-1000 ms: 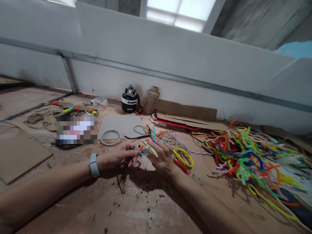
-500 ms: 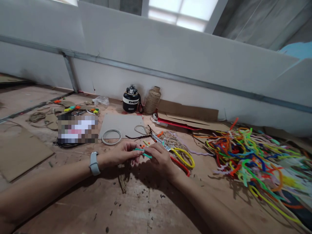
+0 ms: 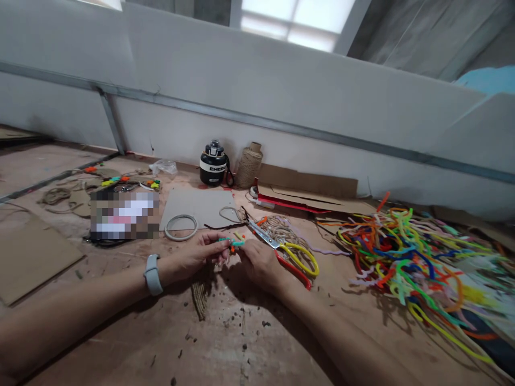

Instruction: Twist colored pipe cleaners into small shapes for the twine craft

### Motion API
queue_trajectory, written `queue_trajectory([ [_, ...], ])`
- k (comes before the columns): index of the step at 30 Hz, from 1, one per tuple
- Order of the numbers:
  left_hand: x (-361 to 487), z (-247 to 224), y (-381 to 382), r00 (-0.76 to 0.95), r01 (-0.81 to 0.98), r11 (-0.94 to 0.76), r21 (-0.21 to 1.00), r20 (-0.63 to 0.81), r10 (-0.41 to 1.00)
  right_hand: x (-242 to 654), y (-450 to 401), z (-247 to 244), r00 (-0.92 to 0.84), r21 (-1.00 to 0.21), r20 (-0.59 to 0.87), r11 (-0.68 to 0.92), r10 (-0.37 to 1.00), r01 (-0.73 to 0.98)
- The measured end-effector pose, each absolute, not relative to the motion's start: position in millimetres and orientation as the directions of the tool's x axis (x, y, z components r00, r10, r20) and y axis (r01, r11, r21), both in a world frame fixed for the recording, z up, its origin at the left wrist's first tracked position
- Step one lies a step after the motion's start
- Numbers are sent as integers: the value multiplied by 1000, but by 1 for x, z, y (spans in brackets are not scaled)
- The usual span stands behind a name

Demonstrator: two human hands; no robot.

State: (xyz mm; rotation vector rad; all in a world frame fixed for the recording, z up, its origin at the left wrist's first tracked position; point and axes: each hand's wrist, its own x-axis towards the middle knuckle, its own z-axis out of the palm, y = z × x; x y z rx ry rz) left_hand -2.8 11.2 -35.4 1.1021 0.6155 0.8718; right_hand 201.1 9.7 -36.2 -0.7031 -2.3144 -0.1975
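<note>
Between my two hands is a short teal pipe cleaner (image 3: 237, 243), bent into small loops. My left hand (image 3: 201, 254), with a pale watch on its wrist, pinches its left part. My right hand (image 3: 259, 264) is closed on its right end, and the fingertips there are partly hidden. Below my left hand a bundle of brown twine (image 3: 199, 299) hangs down onto the table. Scissors (image 3: 273, 242) with one yellow and one red handle lie just beyond my right hand, blades pointing away to the left.
A tangled heap of coloured pipe cleaners (image 3: 402, 252) spreads over the right side. Behind stand a black bottle (image 3: 213, 167) and a twine spool (image 3: 249, 165). A grey ring (image 3: 181, 227) lies by a cardboard sheet (image 3: 201, 201); another cardboard piece (image 3: 36, 257) is at left.
The teal pipe cleaner has been turned and its right end raised, so it lies more level. Both hands have shifted slightly; the whole view has moved a little.
</note>
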Motion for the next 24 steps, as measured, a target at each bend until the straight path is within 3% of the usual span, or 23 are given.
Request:
queue_trajectory([
  [6, 1, -36, 7, 487, -313, 142, 939, 30, 873, 190, -2, -41, -581, -235, 631, 840, 514, 489],
  [10, 1, -32, 6, 446, -227, 61, 972, 48, 894, 187, -3, -41, -491, -332, 639, 788, 592, 518],
  [14, 1, -28, 5, 393, -112, -52, 992, 93, 915, 191, 2, -44, -453, -274, 680, 773, 577, 573],
  [18, 0, -27, 6, 312, -60, -143, 988, 155, 937, 194, 5, -45, -524, -177, 675, 803, 520, 569],
  [24, -2, -29, 7, 292, 128, -375, 918, 326, 899, 195, 5, -41, -544, -165, 642, 790, 540, 590],
])
